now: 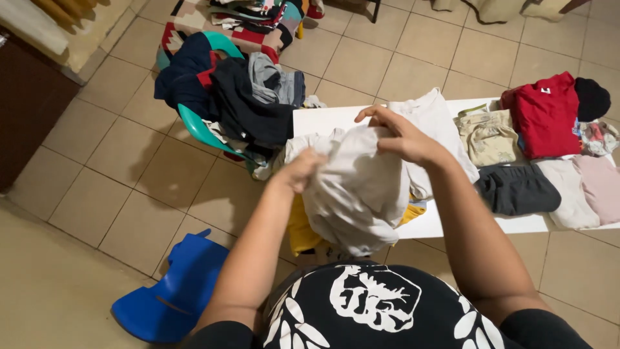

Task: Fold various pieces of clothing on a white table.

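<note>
I hold a white garment (361, 187) up in front of my chest, above the near edge of a white table (323, 119). My left hand (302, 169) is closed on its left side. My right hand (400, 134) pinches its upper right part, fingers curled into the cloth. The garment hangs bunched down toward my black printed shirt. A yellow cloth (301, 227) shows beneath it at the table's edge.
Folded clothes lie on the table's right part: a beige piece (487, 136), a red one (546, 116), a dark grey one (516, 190), pale pink ones (597, 184). A green chair (197, 126) heaped with dark clothes stands at the left. A blue plastic chair (171, 291) lies on the tiled floor.
</note>
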